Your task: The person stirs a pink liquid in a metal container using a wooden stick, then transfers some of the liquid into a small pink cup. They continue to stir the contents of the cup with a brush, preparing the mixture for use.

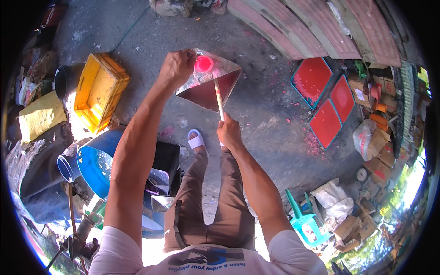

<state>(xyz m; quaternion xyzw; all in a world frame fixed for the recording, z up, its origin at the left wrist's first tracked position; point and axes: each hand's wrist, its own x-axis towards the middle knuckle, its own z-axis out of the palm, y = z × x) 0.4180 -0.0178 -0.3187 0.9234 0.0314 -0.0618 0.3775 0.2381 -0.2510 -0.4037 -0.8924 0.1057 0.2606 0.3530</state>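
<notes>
My left hand (pixel 179 68) is closed on the upper left edge of a four-cornered sheet-metal piece (pixel 224 72), stained pink, with a dark pink lower face. A round bright pink thing (pixel 203 64) shows on its top beside my fingers; I cannot make out exactly what it is. A pale wooden stick (pixel 217 96) runs from the metal piece toward me, and my right hand (pixel 229 129) is wrapped around its near part, below the metal.
Red trays (pixel 325 123) with scattered pink bits lie right. A yellow crate (pixel 91 91), blue barrel (pixel 94 170) and black box (pixel 166 162) are left. Pink-grey panels (pixel 321 27) stand at the top right, cardboard boxes (pixel 380 151) and a turquoise plastic chair (pixel 307 224) at right.
</notes>
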